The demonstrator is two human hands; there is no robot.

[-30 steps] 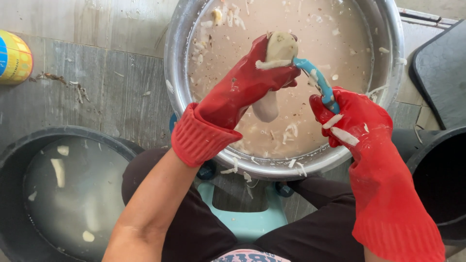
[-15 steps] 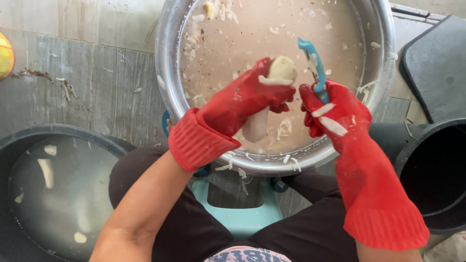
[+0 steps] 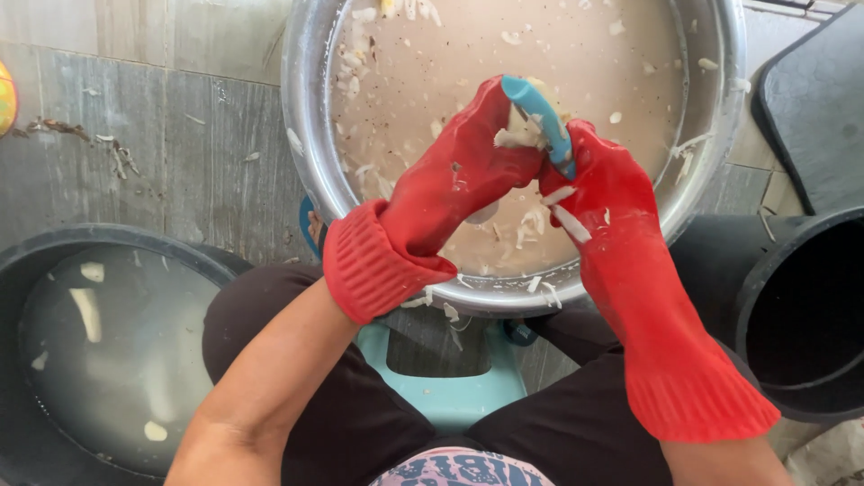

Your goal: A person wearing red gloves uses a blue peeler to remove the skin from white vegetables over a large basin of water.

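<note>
Both my hands wear red rubber gloves and meet over a large metal basin (image 3: 306, 171) filled with cloudy water and pale peel scraps. My left hand (image 3: 468, 166) is closed around a pale peeled root (image 3: 513, 137), which is mostly hidden by the fingers. My right hand (image 3: 598, 175) grips a blue-handled peeler (image 3: 540, 121) and presses it against the top of the root. Strips of peel stick to the right glove.
A black tub (image 3: 54, 261) of water with floating pale pieces sits at the lower left. Another black tub (image 3: 801, 306) stands at the right, with a dark tray (image 3: 810, 99) above it. A teal stool (image 3: 441, 387) shows between my knees. The floor is grey tile.
The peeler has swung from beside the root onto its top. My hands have drawn together, and the root is now more covered by the left glove.
</note>
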